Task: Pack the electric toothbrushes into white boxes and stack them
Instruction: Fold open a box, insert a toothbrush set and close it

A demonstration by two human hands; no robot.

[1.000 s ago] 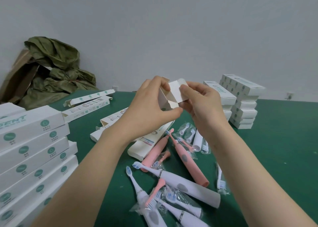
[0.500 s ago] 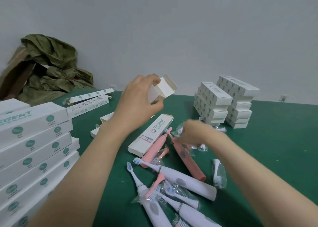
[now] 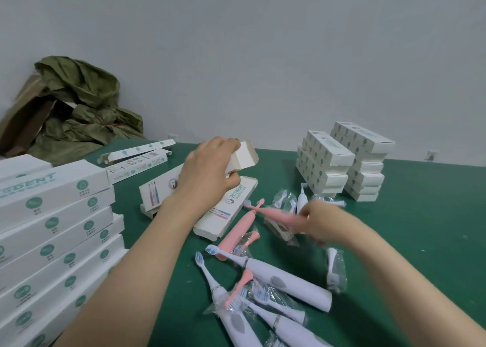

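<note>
left hand (image 3: 210,170) grips the open white box (image 3: 243,157) above the green table (image 3: 420,241), open end facing right – almost where it was half a second ago. right hand (image 3: 322,224) (motion-blurred) now has its fingers curled round the handle of a pink toothbrush (image 3: 273,213). this brush lay diagonally before – it now points head-left, just above the second pink toothbrush (image 3: 236,232), which has not moved. box stacks (image 3: 342,162) stand behind.
</note>
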